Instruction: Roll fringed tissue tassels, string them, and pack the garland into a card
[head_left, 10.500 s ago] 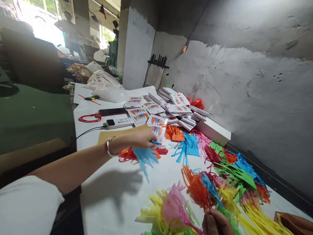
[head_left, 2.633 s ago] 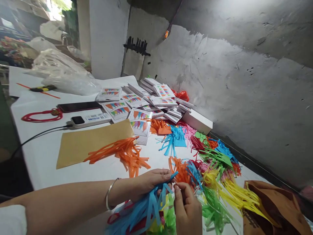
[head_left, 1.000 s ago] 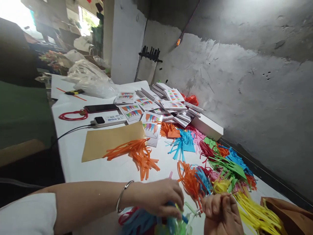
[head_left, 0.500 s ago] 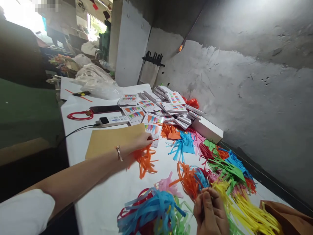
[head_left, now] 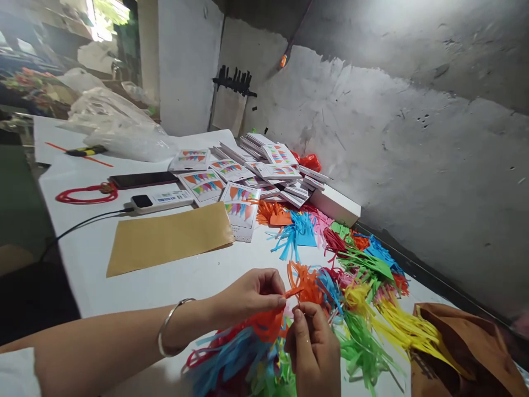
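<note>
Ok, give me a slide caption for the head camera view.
Both hands pinch orange paper fringe above a heap of coloured fringes.

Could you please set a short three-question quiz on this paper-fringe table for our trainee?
1. True or false: the left hand pinches an orange paper fringe.
2. What lies directly left of the printed cards? A: brown envelope; B: scissors; C: tape roll.
3. Fill in: the white power bank has a ____ cable plugged in.

Key: 1 true; 2 A; 3 black. The right hand meets the left at the fringe; its grip is unclear.
</note>
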Motion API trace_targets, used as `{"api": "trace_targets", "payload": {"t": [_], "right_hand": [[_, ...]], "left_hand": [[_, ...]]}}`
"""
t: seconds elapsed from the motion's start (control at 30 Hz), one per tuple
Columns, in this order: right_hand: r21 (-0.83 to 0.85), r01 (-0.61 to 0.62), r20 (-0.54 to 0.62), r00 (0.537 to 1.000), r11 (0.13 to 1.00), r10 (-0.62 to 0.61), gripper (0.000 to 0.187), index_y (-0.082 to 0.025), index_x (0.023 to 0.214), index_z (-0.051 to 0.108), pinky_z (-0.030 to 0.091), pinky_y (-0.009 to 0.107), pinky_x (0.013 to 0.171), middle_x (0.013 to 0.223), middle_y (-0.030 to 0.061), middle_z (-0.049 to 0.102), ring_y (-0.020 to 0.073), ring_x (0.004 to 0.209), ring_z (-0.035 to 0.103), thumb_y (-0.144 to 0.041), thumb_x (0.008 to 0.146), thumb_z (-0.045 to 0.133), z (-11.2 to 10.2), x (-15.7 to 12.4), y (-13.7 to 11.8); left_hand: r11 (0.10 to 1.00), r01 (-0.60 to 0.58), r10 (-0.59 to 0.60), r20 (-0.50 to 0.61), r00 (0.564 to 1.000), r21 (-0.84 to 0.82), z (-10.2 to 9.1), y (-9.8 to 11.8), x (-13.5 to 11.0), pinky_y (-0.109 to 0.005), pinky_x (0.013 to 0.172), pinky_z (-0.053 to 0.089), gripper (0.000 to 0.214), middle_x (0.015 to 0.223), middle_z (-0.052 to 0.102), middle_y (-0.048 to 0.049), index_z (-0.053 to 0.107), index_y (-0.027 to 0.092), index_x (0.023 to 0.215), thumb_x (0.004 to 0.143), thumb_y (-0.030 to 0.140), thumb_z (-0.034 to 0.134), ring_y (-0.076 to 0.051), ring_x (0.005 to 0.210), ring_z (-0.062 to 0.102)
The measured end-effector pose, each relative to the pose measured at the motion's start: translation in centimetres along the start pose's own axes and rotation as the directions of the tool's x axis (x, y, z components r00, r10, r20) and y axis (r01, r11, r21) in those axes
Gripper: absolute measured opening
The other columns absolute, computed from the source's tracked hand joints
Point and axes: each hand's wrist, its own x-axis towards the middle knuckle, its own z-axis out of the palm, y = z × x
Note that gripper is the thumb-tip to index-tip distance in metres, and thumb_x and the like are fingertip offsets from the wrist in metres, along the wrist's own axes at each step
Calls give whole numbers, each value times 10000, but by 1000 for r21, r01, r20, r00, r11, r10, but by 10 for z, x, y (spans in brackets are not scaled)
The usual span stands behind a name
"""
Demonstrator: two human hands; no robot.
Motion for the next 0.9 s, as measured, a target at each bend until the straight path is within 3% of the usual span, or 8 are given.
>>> {"api": "trace_targets", "payload": {"t": [0.33,0.5,0.67,0.77,0.9], "right_hand": [[4,-50,22,999,999,50,401,-206,825,628,223,218,411,475,-68,457,87,395,374,-567,939,496,4,-1,2],[-47,-58,46,997,997,60,403,-201,796,614,275,207,430,463,-71,456,92,401,413,-560,932,491,0,0,-2],[-33,-60,84,995,998,63,384,-207,783,598,321,198,433,464,-71,485,96,402,459,-550,923,501,-2,0,-4],[-20,-70,90,993,997,72,378,-209,779,596,325,198,426,463,-68,495,98,398,469,-547,920,507,-2,0,-3],[-22,-61,93,994,998,63,385,-205,765,597,323,194,423,461,-62,496,94,398,470,-549,919,521,-3,1,1]], "left_hand": [[999,-9,11,-46,999,37,-4,-8,-1,-253,637,385,365,770,605,-9,579,136,770,758,417,811,-128,693,503],[965,-158,167,-28,985,209,-6,-10,-4,-256,642,409,229,781,591,-6,562,151,768,827,312,713,-128,694,493],[791,-324,372,13,928,519,-6,-7,-8,-258,669,433,91,827,636,-25,559,167,754,816,169,625,-139,725,547],[781,-340,394,9,919,524,-5,-6,-9,-263,690,459,81,909,676,-52,541,173,751,800,138,595,-153,775,594],[826,-297,358,-39,933,479,-6,-6,-8,-235,617,445,121,841,674,-34,506,181,704,774,118,582,-129,690,570]]}}
